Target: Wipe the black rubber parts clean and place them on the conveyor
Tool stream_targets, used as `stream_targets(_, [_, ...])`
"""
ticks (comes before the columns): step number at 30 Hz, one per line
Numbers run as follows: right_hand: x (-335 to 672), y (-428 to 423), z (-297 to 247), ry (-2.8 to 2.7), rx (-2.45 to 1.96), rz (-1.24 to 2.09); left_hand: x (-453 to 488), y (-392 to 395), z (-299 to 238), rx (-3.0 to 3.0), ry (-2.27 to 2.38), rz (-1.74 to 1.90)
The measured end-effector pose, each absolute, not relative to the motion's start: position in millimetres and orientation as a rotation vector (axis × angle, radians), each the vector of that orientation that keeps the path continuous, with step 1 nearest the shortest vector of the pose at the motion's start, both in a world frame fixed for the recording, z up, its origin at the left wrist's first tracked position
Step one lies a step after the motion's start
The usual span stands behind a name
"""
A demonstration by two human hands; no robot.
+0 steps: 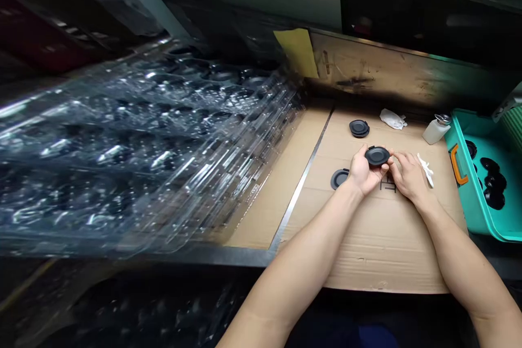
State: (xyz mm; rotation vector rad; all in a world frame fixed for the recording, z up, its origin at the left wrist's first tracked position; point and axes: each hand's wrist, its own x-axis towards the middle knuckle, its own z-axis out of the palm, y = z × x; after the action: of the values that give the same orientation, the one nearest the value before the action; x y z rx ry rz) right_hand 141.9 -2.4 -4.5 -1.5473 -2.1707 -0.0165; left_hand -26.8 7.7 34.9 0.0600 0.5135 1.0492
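Note:
My left hand [365, 169] holds a round black disc [377, 156], a cap-like moulded part, up above the cardboard sheet [379, 244]. My right hand [409, 175] sits close beside it, its fingertips reaching the disc's right rim. Whether those fingers grip the disc, I cannot tell. A second black disc [359, 128] lies flat farther back. A third black disc [339, 179] lies by my left hand, which hides part of it. A white wipe [425, 169] lies just right of my right hand.
A large stack of clear plastic trays [142, 141] fills the left side. A teal bin [473, 174] with an orange handle holds several black discs at right. A plastic bottle [436, 129] and crumpled white tissue [392, 118] stand behind the cardboard, by a dented metal backboard [387, 65].

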Motion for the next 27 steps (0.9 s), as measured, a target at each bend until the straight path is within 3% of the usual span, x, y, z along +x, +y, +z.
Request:
stream_targets(12, [143.6, -0.7, -6.3, -2.266, -1.601, -0.021, -22.8, 6.5, 32.5, 0.223, 0.493, 1.088])
stream_targets(27, [139.4, -2.9, -0.6, -2.273, -1.657, -0.013, -26.2, 11.2, 30.9, 0.02, 0.555, 1.063])
